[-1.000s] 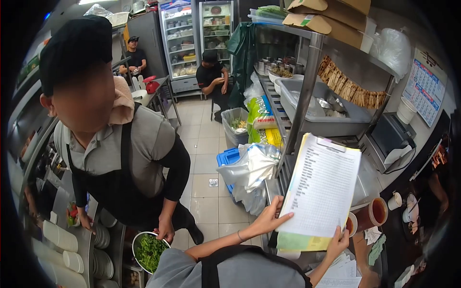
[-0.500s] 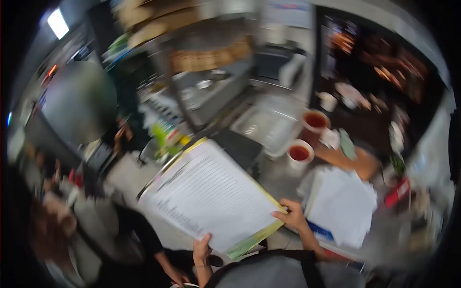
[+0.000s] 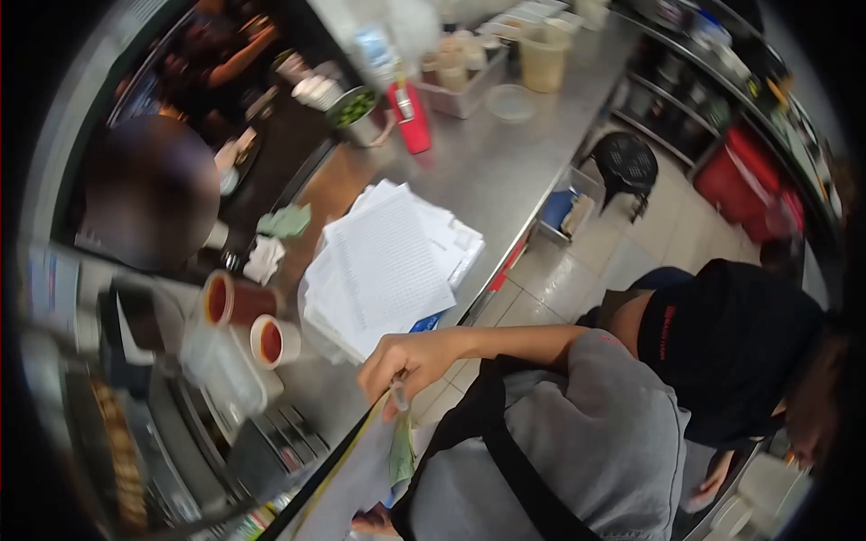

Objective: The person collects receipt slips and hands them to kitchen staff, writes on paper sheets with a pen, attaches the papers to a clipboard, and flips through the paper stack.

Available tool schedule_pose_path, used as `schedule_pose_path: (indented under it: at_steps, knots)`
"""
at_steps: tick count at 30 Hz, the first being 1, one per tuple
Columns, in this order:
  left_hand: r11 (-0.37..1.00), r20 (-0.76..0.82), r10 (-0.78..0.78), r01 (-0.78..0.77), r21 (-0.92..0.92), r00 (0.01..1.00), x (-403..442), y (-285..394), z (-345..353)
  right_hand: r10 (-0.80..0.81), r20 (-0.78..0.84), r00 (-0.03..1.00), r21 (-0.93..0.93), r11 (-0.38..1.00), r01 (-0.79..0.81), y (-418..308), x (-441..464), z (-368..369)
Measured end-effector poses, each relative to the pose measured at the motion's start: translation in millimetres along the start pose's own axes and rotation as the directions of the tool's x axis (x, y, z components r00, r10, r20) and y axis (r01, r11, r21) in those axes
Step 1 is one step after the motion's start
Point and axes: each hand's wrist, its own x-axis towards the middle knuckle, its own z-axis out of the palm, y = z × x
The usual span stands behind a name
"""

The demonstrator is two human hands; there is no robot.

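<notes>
My right hand [image 3: 406, 368] is closed around the upper edge of a clipboard [image 3: 347, 473], its fingers curled over the top. The clipboard carries white sheets with yellow and green ones beneath, and it is tilted steeply, so its page is seen almost edge-on. Low in the view, my left hand [image 3: 374, 520] shows only in part beside the sheets; its fingers are mostly hidden. Just beyond my right hand, a loose stack of printed papers [image 3: 388, 261] lies on the metal counter [image 3: 487, 171].
Two containers of red sauce, one larger [image 3: 239, 302] and one smaller [image 3: 274, 342], stand left of the papers. A pot of chopped greens [image 3: 356, 113] and a red-handled object [image 3: 409, 117] are farther back. Another person in a black cap [image 3: 722, 352] is close on my right; a black stool [image 3: 627, 162] stands beyond.
My view has swung right, bringing the paper stack to the middle. The clipboard, face-up before, is now tipped nearly edge-on at the bottom, with my right hand still gripping it.
</notes>
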Motion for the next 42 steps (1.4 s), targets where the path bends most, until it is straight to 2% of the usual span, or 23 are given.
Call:
schedule_pose_path:
  at_steps: [4, 7, 8, 9, 11, 12, 13, 14, 15, 16, 17, 19, 21, 24, 27, 30, 33, 35, 37, 39, 40, 41, 42]
  knots:
    - [0.992, 0.132, -0.127, 0.128, 0.006, 0.983, 48, -3, 45, 0.018, -0.17, 0.985, -0.1, 0.994, -0.035, -32, -7, -14]
    - [0.946, 0.318, -0.304, 0.324, -0.011, 0.898, 86, -12, 94, 0.134, -0.307, 0.942, -0.174, 0.965, -0.194, -59, -24, -27]
    - [0.975, 0.122, -0.22, 0.216, 0.047, 0.968, 84, -20, 133, 0.165, -0.361, 0.918, -0.183, 0.952, -0.243, -69, -32, -29]
    - [0.962, 0.089, -0.223, 0.205, 0.179, 0.971, 86, -23, 164, 0.251, -0.448, 0.858, -0.148, 0.926, -0.348, -80, -41, -30]
    - [0.922, 0.19, -0.212, 0.132, 0.365, 0.959, 106, -41, 199, 0.139, -0.652, 0.745, -0.185, 0.924, -0.334, -93, -64, -23]
    - [0.902, 0.295, -0.218, 0.076, 0.426, 0.93, 119, -53, 208, 0.042, -0.755, 0.654, -0.291, 0.872, -0.393, -100, -78, -20]
    - [0.91, 0.454, -0.295, 0.103, 0.401, 0.841, 122, -54, 228, -0.058, -0.826, 0.561, -0.373, 0.803, -0.465, -110, -93, -17]
    - [0.915, 0.595, -0.351, 0.129, 0.382, 0.723, 122, -51, 246, -0.093, -0.891, 0.445, -0.365, 0.729, -0.579, -123, -107, -13]
    - [0.933, 0.614, -0.315, 0.116, 0.341, 0.724, 119, -52, 254, -0.143, -0.933, 0.331, -0.341, 0.649, -0.68, -138, -120, -12]
    - [0.95, 0.632, -0.271, 0.097, 0.296, 0.726, 117, -52, 259, -0.234, -0.954, 0.19, -0.294, 0.588, -0.753, -152, -125, -6]
    - [0.965, 0.648, -0.224, 0.074, 0.25, 0.728, 116, -53, 260, -0.331, -0.941, 0.07, -0.272, 0.615, -0.74, -161, -135, -5]
    - [0.94, 0.654, -0.323, 0.156, 0.302, 0.684, 118, -66, 253, -0.504, -0.849, -0.161, -0.228, 0.623, -0.748, -180, -141, -7]
    - [0.903, 0.619, -0.419, 0.239, 0.356, 0.664, 112, -77, 258, -0.716, -0.68, -0.159, -0.186, 0.378, -0.907, -191, -169, -21]
    - [0.884, 0.622, -0.461, 0.271, 0.38, 0.632, 109, -97, 258, -0.823, -0.527, -0.211, 0.262, 0.079, -0.962, -200, -243, -48]
    - [0.869, 0.621, -0.489, 0.275, 0.413, 0.612, 103, -112, 279, -0.841, -0.447, -0.305, 0.425, 0.1, -0.899, -195, -340, -68]
    - [0.85, 0.65, -0.518, 0.248, 0.465, 0.556, 94, -135, 324, -0.691, -0.378, -0.616, 0.367, 0.5, -0.785, -173, -429, -82]
    - [0.827, 0.7, -0.555, 0.211, 0.521, 0.449, 76, -169, 382, -0.555, -0.332, -0.763, 0.172, 0.76, -0.627, -141, -490, -108]
    - [0.793, 0.699, -0.598, 0.161, 0.588, 0.392, 60, -205, 429, -0.466, -0.398, -0.79, 0.306, 0.745, -0.593, -122, -522, -135]
    - [0.74, 0.672, -0.651, 0.099, 0.665, 0.352, 31, -248, 481, -0.383, -0.516, -0.766, 0.195, 0.819, -0.54, -95, -557, -178]
    - [0.762, 0.775, -0.526, -0.21, 0.612, 0.35, 12, -319, 504, -0.197, -0.553, -0.81, 0.326, 0.843, -0.428, -80, -572, -225]
    - [0.75, 0.823, -0.455, -0.352, 0.56, 0.34, 3, -346, 517, -0.281, -0.546, -0.789, 0.233, 0.854, -0.466, -60, -583, -252]
    - [0.688, 0.759, -0.49, -0.345, 0.639, 0.428, -14, -360, 533, -0.202, -0.587, -0.784, 0.335, 0.821, -0.462, -44, -599, -276]
    - [0.631, 0.795, -0.408, -0.491, 0.601, 0.449, -24, -377, 544, -0.114, -0.622, -0.775, 0.279, 0.892, -0.355, -25, -609, -300]
